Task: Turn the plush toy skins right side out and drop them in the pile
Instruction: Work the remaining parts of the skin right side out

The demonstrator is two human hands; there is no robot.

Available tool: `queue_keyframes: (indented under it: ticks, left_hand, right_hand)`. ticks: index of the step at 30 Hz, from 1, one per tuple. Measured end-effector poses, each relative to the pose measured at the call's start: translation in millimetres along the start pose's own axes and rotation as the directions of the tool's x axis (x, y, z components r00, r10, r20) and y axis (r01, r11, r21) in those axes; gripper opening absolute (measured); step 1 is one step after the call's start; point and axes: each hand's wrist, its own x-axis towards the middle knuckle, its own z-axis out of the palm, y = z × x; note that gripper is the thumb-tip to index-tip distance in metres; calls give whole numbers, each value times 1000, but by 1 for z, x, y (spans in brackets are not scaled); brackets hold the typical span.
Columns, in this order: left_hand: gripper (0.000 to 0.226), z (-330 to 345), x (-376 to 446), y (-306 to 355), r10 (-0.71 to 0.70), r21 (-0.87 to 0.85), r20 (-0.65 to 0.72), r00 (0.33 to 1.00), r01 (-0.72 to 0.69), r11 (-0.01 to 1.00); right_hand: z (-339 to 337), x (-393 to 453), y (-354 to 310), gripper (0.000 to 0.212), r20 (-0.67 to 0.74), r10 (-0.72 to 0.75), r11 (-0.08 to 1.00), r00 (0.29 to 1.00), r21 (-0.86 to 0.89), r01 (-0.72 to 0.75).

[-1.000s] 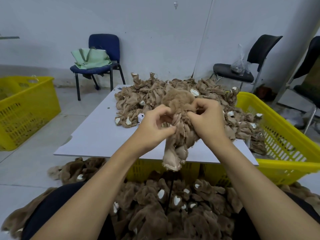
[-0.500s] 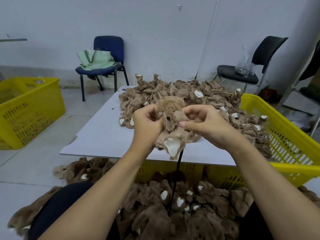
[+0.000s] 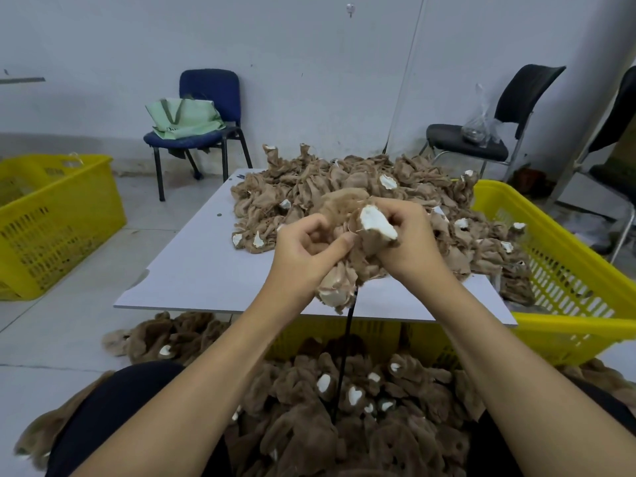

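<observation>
Plush toy skin (image 3: 347, 249): brown, white patches, pinched by left hand (image 3: 303, 256) and right hand (image 3: 406, 242) above white table (image 3: 192, 270). Green bag (image 3: 184, 118): print illegible.

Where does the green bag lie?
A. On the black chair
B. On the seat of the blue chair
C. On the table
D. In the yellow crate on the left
B: the green bag lies on the seat of the blue chair by the wall, behind the table.
</observation>
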Motion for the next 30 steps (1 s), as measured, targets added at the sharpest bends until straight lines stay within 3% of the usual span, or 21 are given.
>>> queue_keyframes:
  ticks: [4, 6, 9, 11, 13, 15, 18, 22, 25, 27, 30]
  left_hand:
    - [42, 8, 5, -1, -32, 27, -109, 993, 35, 999]
    - [45, 8, 7, -1, -44, -2, -146, 988, 45, 999]
    - [36, 2, 12, 0, -25, 7, -172, 985, 27, 1000]
    - [25, -5, 16, -5, -44, 29, -222, 974, 52, 998]
    - [21, -8, 18, -10, -56, 27, -239, 969, 65, 998]
    - [26, -5, 17, -13, -64, 34, -218, 974, 73, 997]
    - [33, -4, 18, -13, -105, -1, -155, 982, 106, 994]
    - [12, -11, 17, -8, -213, -214, 73, 974, 223, 951]
    - [23, -3, 6, -7, -135, -100, 239, 961, 163, 981]
    - [26, 2, 4, -7, -103, -24, 248, 963, 112, 993]
    - [26, -2, 12, 1, -62, 57, 153, 986, 53, 997]
  right_hand:
    - [12, -1, 7, 33, -45, 72, 997, 996, -38, -73]
    - [13, 0, 5, 22, 5, 115, 991, 993, 65, -115]
    - [9, 1, 0, 31, 94, 210, 947, 973, 228, -226]
    - [7, -2, -1, 24, 215, 203, 943, 955, 220, -250]
    - [10, -6, -4, 34, 273, 200, 946, 941, 196, -257]
    - [12, -7, -5, 42, 231, 207, 939, 951, 227, -260]
    - [7, -5, -3, 30, 159, 216, 943, 963, 222, -248]
    - [-2, -3, 4, 24, 67, 195, 959, 979, 197, -204]
    - [-1, -5, 5, 30, -3, 200, 966, 980, 165, -197]
    - [5, -6, 5, 24, -38, 297, 923, 954, 269, -276]
    - [13, -9, 7, 36, -69, 335, 905, 940, 302, -301]
